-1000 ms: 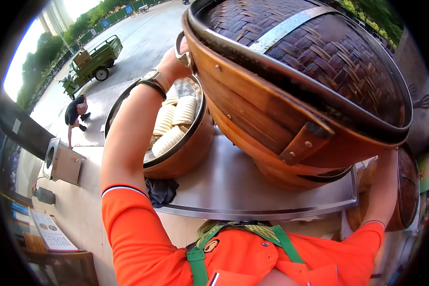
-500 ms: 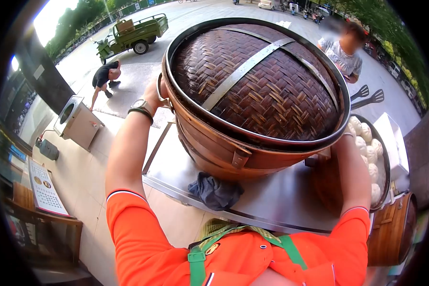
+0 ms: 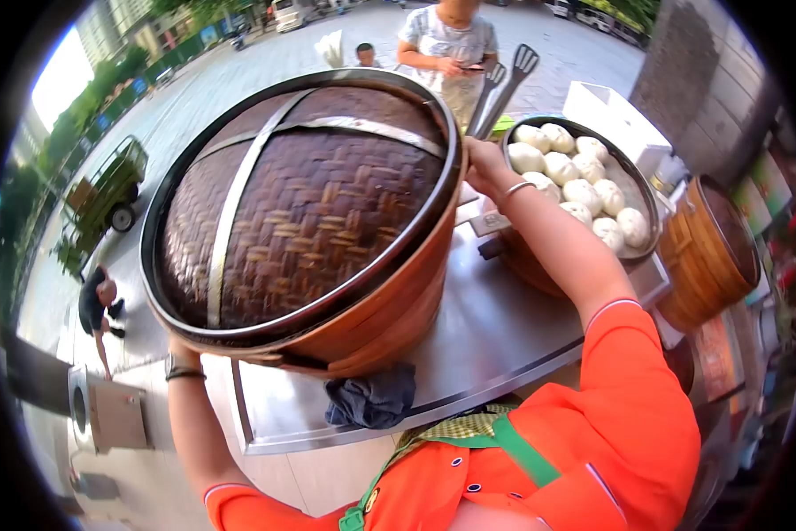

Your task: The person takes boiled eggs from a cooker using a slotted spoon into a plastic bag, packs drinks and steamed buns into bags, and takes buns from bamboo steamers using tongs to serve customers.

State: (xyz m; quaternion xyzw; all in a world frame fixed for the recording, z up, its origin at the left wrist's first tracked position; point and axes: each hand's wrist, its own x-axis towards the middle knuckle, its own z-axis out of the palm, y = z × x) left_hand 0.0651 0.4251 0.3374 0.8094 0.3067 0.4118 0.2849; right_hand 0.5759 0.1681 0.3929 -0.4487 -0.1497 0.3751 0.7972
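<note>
A large bamboo steamer with a domed woven lid fills the middle of the view, tilted over a steel table. Metal strips cross the lid, and a dark metal rim runs around it. At the far right side, my right hand is closed on the steamer just below the rim; its fingertips are hidden behind the side. My left hand grips the steamer at its lower left, mostly covered by the rim. A crumpled dark cloth lies on the table below the steamer.
To the right stands a round tray of white buns, beside slotted spatulas, a white box and another bamboo steamer. The steel table has a raised edge. A person stands beyond it; another bends at left.
My view has turned right, and the steamer now appears further left and more tilted. My right hand has come into sight at its side; my left hand is more hidden.
</note>
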